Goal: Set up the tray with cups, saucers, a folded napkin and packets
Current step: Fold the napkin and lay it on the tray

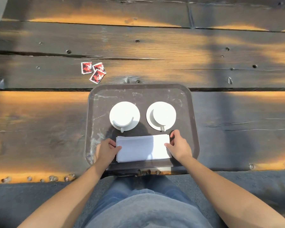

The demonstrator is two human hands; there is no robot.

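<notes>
Dark weathered planks, streaked with orange sunlight, make up the table (155, 46), and the brown tray (184, 96) sits at its near edge, its front rim just over the lip above the person's lap. That overhang is the biggest risk: a downward press on the near rim could tip the tray and send everything sliding.

On the tray's middle stand two white saucers, each with an upturned cup: the left cup (124, 115) and the right cup (161, 115), handles pointing toward the person. A forward shove could knock them.

Nearer lies the folded napkin (143, 148), flat on the tray. The left hand (106, 149) pinches its left edge with thumb on top; the right hand (178, 145) holds the right edge the same way, fingers loosely curled. Uneven pulling could spring the folds open.

Three red packets (94, 70) wait on the planks, off the tray's far left corner; wind might scatter them.
</notes>
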